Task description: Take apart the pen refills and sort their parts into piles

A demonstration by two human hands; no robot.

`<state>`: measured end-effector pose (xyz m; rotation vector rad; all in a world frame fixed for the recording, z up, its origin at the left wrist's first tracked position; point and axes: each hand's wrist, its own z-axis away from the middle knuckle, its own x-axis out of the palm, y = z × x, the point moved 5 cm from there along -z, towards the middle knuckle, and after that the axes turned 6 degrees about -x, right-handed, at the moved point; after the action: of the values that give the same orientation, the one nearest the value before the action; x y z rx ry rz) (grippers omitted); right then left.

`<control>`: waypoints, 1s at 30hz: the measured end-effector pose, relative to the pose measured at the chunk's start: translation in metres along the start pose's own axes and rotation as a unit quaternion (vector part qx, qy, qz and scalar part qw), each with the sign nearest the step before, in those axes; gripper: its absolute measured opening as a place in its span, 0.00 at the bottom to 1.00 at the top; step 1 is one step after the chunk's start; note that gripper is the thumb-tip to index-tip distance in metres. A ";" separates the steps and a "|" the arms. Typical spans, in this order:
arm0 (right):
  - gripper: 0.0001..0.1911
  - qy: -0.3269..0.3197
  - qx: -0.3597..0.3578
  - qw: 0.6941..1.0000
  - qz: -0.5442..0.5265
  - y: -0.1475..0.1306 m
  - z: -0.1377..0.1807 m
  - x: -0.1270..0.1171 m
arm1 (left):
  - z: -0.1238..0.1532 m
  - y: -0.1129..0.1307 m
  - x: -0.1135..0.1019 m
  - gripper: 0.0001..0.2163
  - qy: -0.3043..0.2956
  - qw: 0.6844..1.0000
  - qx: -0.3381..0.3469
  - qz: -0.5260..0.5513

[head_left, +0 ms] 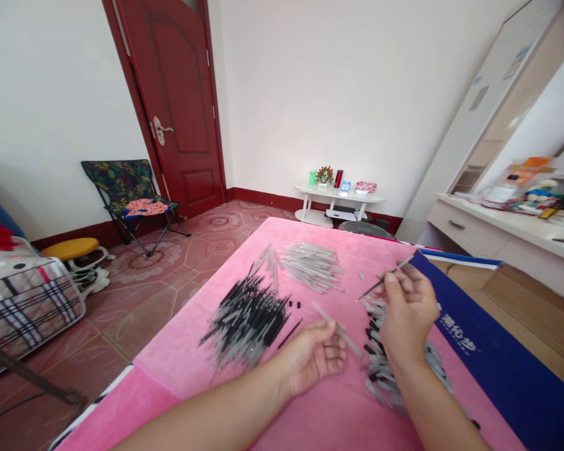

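My left hand (317,358) is closed, thumb and fingers pinching a whitish translucent pen barrel (352,344) low over the pink cloth. My right hand (408,307) pinches a thin pen refill (371,289), dark toward its pointed end and pale at the other. To the left lies a heap of black and clear pen refills (249,316), with one loose refill (291,332) beside it. Pale pen barrels (313,266) are spread farther back. Below my right hand is a pile of clear and black pen caps (378,369), partly hidden by my forearm. Two small black plugs (294,305) lie mid-cloth.
The pink cloth (207,413) covers the table. Along its right side stands an open cardboard box with a blue flap (489,357). Beyond are a white drawer cabinet (479,232) and a low white stand (338,193). A folding chair (126,181) is by the red door (178,94).
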<state>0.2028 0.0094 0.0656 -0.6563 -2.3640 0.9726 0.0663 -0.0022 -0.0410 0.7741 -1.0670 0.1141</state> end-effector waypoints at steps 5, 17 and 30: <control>0.29 -0.063 0.070 0.995 -0.027 0.010 0.010 0.010 | -0.001 0.043 -0.018 0.10 0.045 0.984 0.156 -0.067; 0.31 -0.033 0.089 0.994 -0.054 0.013 0.016 0.010 | 0.006 0.059 -0.026 0.08 0.081 0.962 0.260 0.032; 0.29 -0.081 0.087 0.992 -0.052 0.009 0.025 0.020 | 0.007 0.055 -0.020 0.08 0.061 0.965 0.251 0.039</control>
<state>0.1745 0.0148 0.0482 -0.3963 -2.3881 1.2085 0.0269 0.0390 -0.0277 1.1638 -0.9603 0.5093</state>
